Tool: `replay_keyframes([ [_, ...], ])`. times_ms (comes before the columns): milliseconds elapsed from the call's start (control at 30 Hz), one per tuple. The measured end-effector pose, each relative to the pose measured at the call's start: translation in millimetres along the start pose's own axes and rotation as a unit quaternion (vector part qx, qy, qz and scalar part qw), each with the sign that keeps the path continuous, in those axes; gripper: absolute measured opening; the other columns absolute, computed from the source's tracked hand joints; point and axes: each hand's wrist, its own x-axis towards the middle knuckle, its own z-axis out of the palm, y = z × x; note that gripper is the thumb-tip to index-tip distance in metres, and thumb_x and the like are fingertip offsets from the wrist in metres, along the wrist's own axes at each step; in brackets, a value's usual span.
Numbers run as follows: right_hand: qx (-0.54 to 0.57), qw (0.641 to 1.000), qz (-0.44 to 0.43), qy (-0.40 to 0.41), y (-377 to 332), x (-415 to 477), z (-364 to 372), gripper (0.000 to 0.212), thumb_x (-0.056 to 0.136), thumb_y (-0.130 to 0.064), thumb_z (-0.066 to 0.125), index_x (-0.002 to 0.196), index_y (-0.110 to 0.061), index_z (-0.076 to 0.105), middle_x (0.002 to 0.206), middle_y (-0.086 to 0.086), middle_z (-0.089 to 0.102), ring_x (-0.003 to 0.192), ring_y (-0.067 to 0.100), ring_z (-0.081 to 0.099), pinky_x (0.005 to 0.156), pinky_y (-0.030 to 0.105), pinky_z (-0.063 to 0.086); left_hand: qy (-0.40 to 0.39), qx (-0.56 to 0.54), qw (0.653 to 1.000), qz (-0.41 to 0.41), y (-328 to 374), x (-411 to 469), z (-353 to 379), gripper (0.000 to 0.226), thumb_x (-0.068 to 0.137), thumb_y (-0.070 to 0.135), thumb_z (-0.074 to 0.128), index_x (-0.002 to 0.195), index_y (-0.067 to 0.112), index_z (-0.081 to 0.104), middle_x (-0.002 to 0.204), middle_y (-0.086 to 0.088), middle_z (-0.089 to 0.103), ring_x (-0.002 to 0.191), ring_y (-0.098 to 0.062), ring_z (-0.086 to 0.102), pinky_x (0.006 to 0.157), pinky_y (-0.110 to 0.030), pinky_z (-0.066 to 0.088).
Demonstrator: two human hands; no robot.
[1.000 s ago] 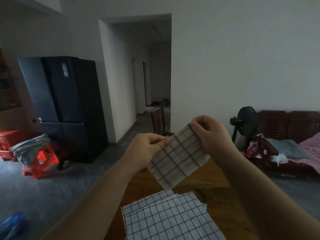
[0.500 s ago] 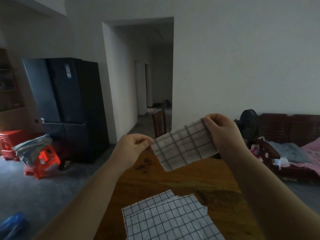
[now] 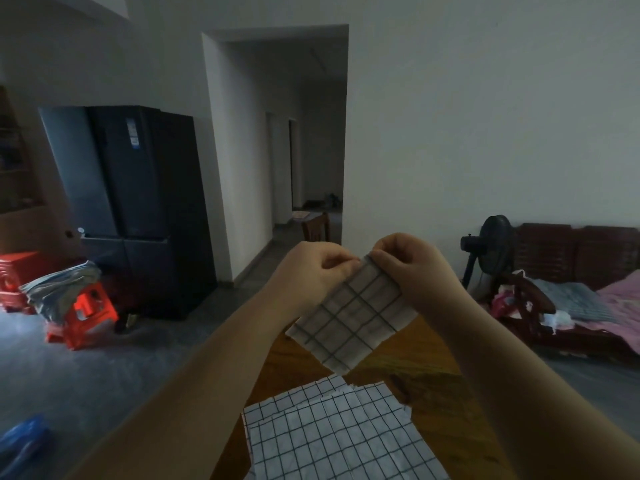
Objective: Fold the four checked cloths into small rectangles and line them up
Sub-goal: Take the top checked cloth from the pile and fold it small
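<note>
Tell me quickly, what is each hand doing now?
Left hand: pinches the top of the folded checked cloth.
Right hand: pinches the same cloth beside it.

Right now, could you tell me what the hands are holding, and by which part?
The left hand and right hand pinch a folded checked cloth at its upper corner; the rest hangs free.

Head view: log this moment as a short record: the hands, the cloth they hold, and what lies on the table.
held cloth: folded, hanging tilted above the table
left hand: pinches its top edge
right hand: pinches the same edge, close beside the left
flat cloths: unfolded, overlapping on the table; count unclear
progress: no folded cloth set down in view
</note>
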Motion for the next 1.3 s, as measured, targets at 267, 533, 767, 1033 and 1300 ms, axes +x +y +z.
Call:
replay_keyframes([
  [267, 0.027, 0.999, 0.014, 0.04, 5, -4, -15, 0.01, 0.097, -0.029, 0.059, 0.091, -0.027, 0.067, 0.091, -0.006, 0.067, 0.085, 0.012, 0.062, 0.07, 0.027, 0.047, -0.001, -0.013, 1.0, -0.018, -6, -7, 14, 0.004, 0.094, 0.042, 0.064, 0.095, 0.042, 0.069, 0.09, 0.026, 0.071, 0.087, 0.016, 0.061, 0.07, -0.011, 0.043],
  [533, 0.009, 0.994, 0.035, 0.106, 6, 4, -40, 0.016, 0.1, -0.033, 0.057, 0.087, -0.027, 0.065, 0.086, -0.008, 0.063, 0.08, 0.01, 0.057, 0.06, 0.026, 0.041, 0.021, 0.019, 0.996, -0.08, -46, -24, 1, 0.008, 0.097, 0.037, 0.063, 0.099, 0.039, 0.07, 0.089, 0.024, 0.071, 0.086, 0.007, 0.065, 0.078, -0.02, 0.048],
  [767, -0.002, 0.996, 0.029, 0.087, 5, 4, -26, 0.013, 0.101, -0.033, 0.055, 0.092, -0.029, 0.064, 0.092, -0.009, 0.063, 0.084, 0.007, 0.055, 0.065, 0.024, 0.043, 0.01, 0.045, 0.997, -0.066, -43, -20, -11, 0.015, 0.097, 0.031, 0.063, 0.11, 0.039, 0.064, 0.106, 0.02, 0.065, 0.1, 0.003, 0.06, 0.083, -0.019, 0.047],
  [1033, -0.003, 0.998, -0.003, 0.061, -3, 1, -11, 0.01, 0.1, -0.028, 0.056, 0.091, -0.03, 0.063, 0.09, -0.009, 0.065, 0.082, 0.006, 0.059, 0.067, 0.021, 0.044, -0.013, 0.031, 0.999, -0.039, -20, -4, -3, 0.011, 0.095, 0.041, 0.064, 0.104, 0.037, 0.067, 0.097, 0.018, 0.068, 0.091, 0.004, 0.063, 0.081, -0.021, 0.051],
  [1300, -0.054, 0.995, -0.068, 0.042, -7, -8, -14, 0.014, 0.095, -0.027, 0.063, 0.087, -0.038, 0.06, 0.09, -0.016, 0.066, 0.083, -0.001, 0.06, 0.063, 0.013, 0.044, 0.045, 0.055, 0.997, -0.027, -22, 0, 2, 0.007, 0.094, 0.044, 0.065, 0.095, 0.037, 0.066, 0.09, 0.016, 0.068, 0.085, -0.001, 0.064, 0.075, -0.025, 0.055],
])
